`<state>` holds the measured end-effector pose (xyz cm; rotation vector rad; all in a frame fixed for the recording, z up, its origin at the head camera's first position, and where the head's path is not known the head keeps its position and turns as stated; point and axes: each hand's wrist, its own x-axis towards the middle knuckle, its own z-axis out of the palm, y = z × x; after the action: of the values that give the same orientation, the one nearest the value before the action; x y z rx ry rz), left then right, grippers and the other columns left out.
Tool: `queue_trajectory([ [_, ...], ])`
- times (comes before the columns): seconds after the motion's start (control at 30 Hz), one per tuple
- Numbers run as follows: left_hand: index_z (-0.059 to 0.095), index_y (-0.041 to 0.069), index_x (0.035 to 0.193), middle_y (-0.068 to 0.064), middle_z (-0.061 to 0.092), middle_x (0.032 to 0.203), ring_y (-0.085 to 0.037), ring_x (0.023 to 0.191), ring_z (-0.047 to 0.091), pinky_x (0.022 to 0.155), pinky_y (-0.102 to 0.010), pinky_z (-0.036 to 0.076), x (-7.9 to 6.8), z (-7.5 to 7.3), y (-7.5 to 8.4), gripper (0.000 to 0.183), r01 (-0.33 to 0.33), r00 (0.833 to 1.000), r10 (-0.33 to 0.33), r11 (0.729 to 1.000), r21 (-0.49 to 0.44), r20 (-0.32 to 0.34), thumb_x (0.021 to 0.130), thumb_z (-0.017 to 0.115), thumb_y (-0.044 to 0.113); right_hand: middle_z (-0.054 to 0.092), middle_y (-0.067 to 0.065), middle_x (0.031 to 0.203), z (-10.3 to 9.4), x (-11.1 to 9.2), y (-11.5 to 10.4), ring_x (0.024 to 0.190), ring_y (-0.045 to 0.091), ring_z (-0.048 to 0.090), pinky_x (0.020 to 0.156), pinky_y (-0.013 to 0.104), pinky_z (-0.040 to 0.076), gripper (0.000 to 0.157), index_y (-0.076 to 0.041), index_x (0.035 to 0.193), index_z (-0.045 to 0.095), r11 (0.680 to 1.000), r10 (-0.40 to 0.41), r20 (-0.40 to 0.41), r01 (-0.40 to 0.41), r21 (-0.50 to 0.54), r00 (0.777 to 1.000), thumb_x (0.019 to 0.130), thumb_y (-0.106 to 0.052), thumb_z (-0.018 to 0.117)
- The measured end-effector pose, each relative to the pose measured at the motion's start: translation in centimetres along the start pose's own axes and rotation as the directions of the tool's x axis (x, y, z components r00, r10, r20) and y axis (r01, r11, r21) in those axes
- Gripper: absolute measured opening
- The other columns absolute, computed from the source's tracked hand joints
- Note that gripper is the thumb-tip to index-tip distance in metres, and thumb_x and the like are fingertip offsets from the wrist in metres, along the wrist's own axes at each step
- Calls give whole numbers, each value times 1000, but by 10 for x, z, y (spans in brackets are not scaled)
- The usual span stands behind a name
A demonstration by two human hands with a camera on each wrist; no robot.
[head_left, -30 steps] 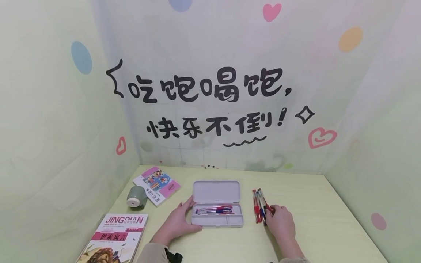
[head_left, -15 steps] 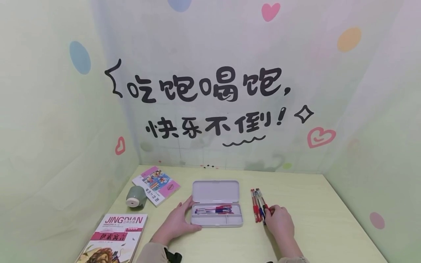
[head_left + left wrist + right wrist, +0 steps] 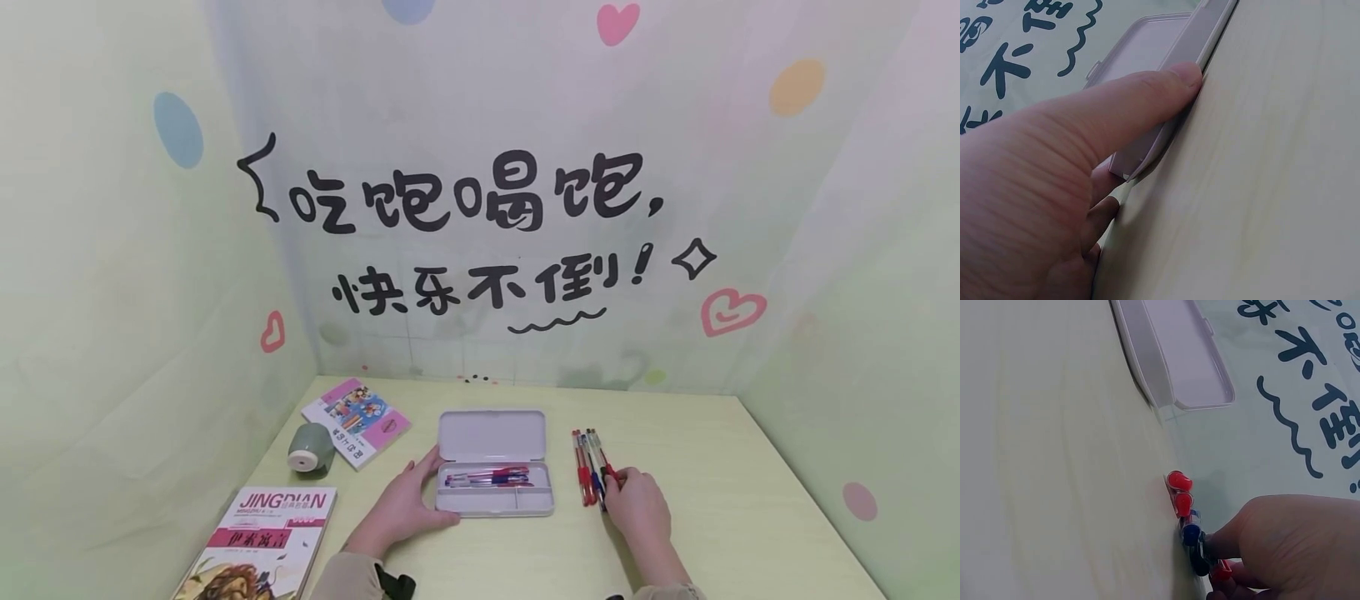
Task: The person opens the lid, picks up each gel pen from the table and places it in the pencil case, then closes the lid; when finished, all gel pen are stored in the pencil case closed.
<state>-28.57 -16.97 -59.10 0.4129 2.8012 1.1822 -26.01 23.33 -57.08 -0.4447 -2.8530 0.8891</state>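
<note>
A pale lilac pencil case (image 3: 491, 435) lies with its lid folded back at the middle of the table. Several red and blue gel pens (image 3: 491, 478) lie in its long rear compartment; the two front ones look bare. My left hand (image 3: 405, 507) holds the case by its left end, thumb (image 3: 1147, 94) along the front wall and fingers round the side. To the right of the case, a row of red, blue and black gel pens (image 3: 587, 471) lies on the table. My right hand (image 3: 639, 507) pinches the right-hand pens of that row near their lower ends; its fingertips are partly hidden.
At the left stand a green-grey pencil sharpener (image 3: 311, 450) and, under its edge, a pink-and-white booklet (image 3: 360, 421). A larger storybook (image 3: 262, 542) lies nearer the front. Printed cloth walls (image 3: 480, 350) close off the back and sides of the table (image 3: 675, 425).
Almost nothing differs. The head view shifts very slightly; both hands, the case and the pens keep their places.
</note>
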Motion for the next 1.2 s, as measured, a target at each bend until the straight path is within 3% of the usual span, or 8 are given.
queue_trajectory([
  [0.37,26,15,176,-1,53,171,-60,163,29,133,-77,25,0,-1,2,138,24,1000,-24,1000,-9,11,68,101,57,69,22,99,-3,-1,-1,75,23,62,56,29,48,36,11,122,70,999,6,-12,-5,38,1000,104,-21,64],
  [0.57,26,17,176,0,53,171,-59,163,29,133,-77,25,1,-1,0,139,19,1000,-19,1000,-8,14,68,101,58,65,23,106,-3,-1,-2,78,25,61,57,30,46,36,7,127,68,999,-4,-60,6,39,998,106,-22,62],
  [0.77,25,16,176,0,52,172,-58,164,29,134,-76,25,1,0,-2,139,23,1000,-23,1000,-16,15,67,101,58,66,23,110,0,-4,-13,86,27,63,65,33,52,31,4,126,70,991,-107,-136,116,67,985,106,-19,65],
  [0.93,26,16,176,0,52,171,-58,164,29,134,-76,25,1,0,-1,139,25,1000,-25,1000,-16,11,68,101,57,66,18,113,6,-7,-24,93,26,62,74,33,53,27,0,127,72,977,-175,-141,190,98,974,106,-16,67],
  [1.07,26,15,176,0,53,171,-59,163,29,133,-77,25,0,-1,2,138,25,1000,-25,1000,-13,8,68,101,56,66,15,117,11,-10,-35,100,27,62,85,42,59,28,-3,130,72,968,-210,-138,225,110,968,107,-18,69],
  [1.2,26,15,176,-1,54,170,-59,163,29,133,-77,25,-1,-1,4,138,20,1000,-20,1000,-10,7,68,101,56,68,13,116,18,-14,-46,102,27,63,91,48,61,21,-5,124,75,951,-271,-156,289,111,950,105,-16,72],
])
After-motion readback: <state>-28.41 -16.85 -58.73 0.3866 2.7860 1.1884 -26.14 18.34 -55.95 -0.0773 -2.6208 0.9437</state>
